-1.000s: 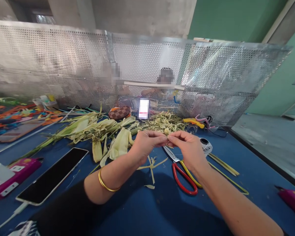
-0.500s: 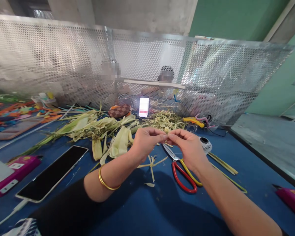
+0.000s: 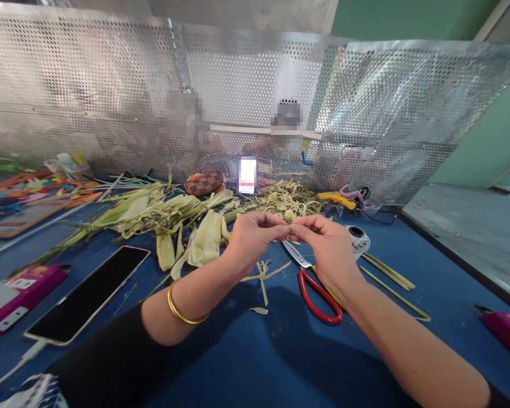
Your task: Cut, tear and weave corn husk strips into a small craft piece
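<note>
Left hand [image 3: 251,241] and right hand [image 3: 329,246] meet in a closed fingertip pinch; what they grip is hidden. Knotted husk strips [image 3: 262,277] lie nearer on the table [image 3: 238,362], scissors [image 3: 306,264] right. Far left, a magenta power strip's [image 3: 38,290] label is unreadably small.

left hand [image 3: 255,238], right hand [image 3: 331,246]: fingers [image 3: 279,231] meeting | scissors [image 3: 300,258] on blue table [image 3: 238,362] | husks [image 3: 206,241], phone [image 3: 89,292] at left

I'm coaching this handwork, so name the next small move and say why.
Probably ease the left hand slightly away from the right hand: their fingers meet at the tips, hiding whatever they may pinch, so parting them should let it be checked.
</note>
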The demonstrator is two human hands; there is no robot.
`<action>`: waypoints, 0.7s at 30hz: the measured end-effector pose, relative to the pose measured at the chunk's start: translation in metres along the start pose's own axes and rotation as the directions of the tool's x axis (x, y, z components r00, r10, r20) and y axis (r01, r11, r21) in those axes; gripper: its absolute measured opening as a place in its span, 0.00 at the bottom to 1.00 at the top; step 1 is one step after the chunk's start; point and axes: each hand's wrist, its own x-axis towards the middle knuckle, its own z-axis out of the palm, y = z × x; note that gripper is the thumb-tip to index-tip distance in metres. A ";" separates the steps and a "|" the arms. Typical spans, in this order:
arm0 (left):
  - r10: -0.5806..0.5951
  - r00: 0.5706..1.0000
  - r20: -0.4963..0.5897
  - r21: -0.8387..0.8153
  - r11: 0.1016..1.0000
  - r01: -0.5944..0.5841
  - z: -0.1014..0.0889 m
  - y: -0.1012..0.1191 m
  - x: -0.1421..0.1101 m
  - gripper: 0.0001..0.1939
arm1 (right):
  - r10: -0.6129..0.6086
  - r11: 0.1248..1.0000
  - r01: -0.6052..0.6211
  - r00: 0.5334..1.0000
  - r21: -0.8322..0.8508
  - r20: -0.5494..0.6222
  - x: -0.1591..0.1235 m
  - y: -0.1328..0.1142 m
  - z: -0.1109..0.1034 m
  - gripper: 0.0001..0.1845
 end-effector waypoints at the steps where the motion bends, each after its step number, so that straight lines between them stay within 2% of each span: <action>1: 0.007 1.000 -0.003 0.018 1.000 -0.007 0.000 0.000 0.000 0.04 | 0.003 1.000 -0.003 1.000 0.010 0.003 0.000 0.000 0.000 0.04; 6: 0.031 0.999 -0.022 0.092 0.995 -0.029 0.001 0.000 0.000 0.04 | 0.001 0.999 -0.002 1.000 0.042 0.018 -0.001 0.003 0.001 0.05; 10: -0.006 1.000 0.008 0.041 0.999 0.005 0.000 0.000 0.001 0.04 | -0.028 0.999 0.028 1.000 0.026 0.001 0.000 0.005 0.001 0.07; 13: 0.029 0.999 0.041 0.034 0.999 -0.030 -0.001 0.002 0.000 0.03 | -0.107 0.992 0.106 0.994 -0.067 0.000 0.001 0.003 -0.001 0.07; 17: 0.116 0.993 -0.037 0.049 0.992 -0.115 -0.001 0.004 -0.001 0.04 | -0.214 0.938 0.234 0.971 -0.255 0.105 0.005 -0.007 -0.009 0.06; 19: 0.113 0.992 -0.051 0.035 0.993 -0.111 -0.002 0.004 0.000 0.04 | -0.254 0.901 0.277 0.961 -0.333 0.112 0.008 -0.011 -0.015 0.09; 21: 0.081 0.996 -0.047 0.011 0.997 -0.080 -0.003 0.004 0.000 0.04 | -0.246 0.893 0.269 0.963 -0.360 0.109 0.012 -0.013 -0.019 0.11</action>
